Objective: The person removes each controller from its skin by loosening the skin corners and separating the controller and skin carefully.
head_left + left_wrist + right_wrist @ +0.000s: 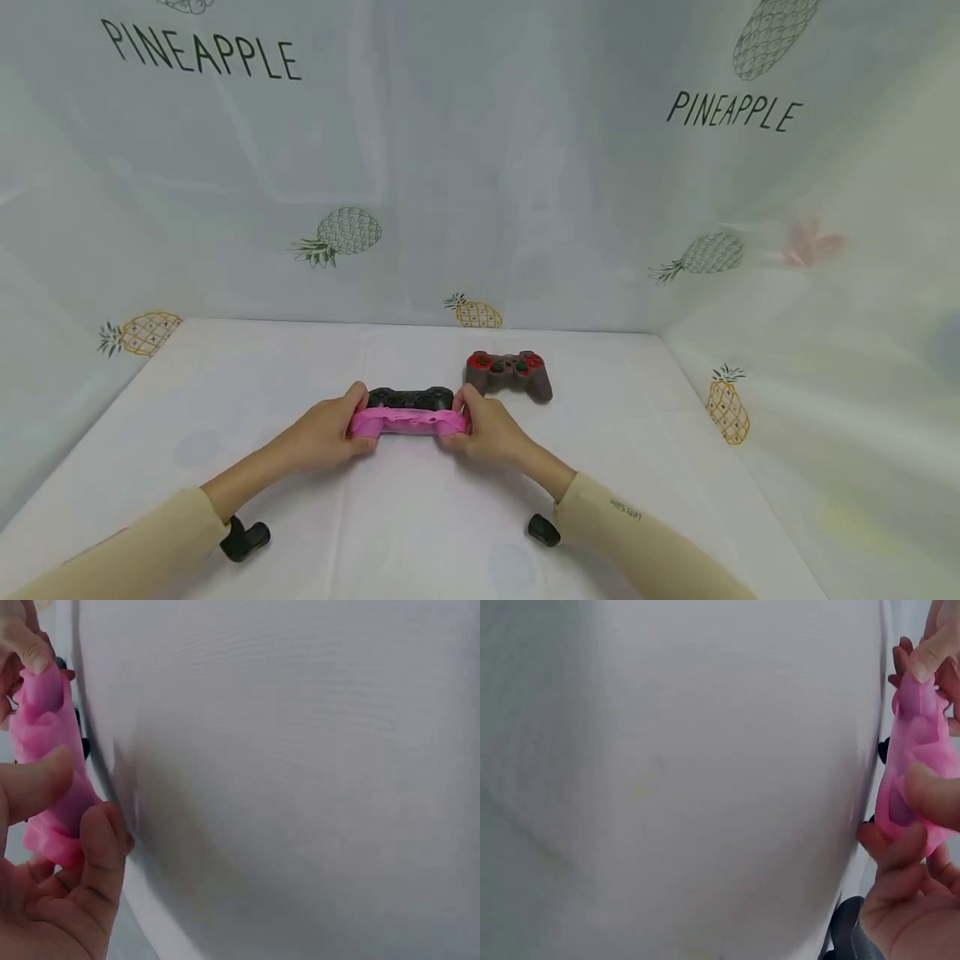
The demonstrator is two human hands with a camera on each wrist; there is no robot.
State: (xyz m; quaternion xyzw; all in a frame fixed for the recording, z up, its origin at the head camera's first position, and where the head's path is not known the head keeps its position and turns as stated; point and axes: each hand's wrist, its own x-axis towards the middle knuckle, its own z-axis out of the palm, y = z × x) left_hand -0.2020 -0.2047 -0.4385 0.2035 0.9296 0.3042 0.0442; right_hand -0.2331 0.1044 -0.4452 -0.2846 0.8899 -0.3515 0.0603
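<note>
A black game controller [411,399] is partly covered by a pink silicone sleeve [408,422], which wraps its near side and both grips. My left hand [330,429] holds the left end, thumb and fingers pinching the pink cover. At the opposite end my right hand [487,427] grips the other handle in the same way. In the left wrist view the pink sleeve [52,742] looks wrinkled and stretched, with a thumb pressing on it. Black bits of the controller [883,750] show past the sleeve's edge in the right wrist view.
A dark controller with red buttons [508,372] lies on the white-covered table [420,533], just behind my right hand. Pineapple-printed cloth [510,167] hangs behind and beside the table. Black wrist-worn devices [244,539] stick out under both sleeves.
</note>
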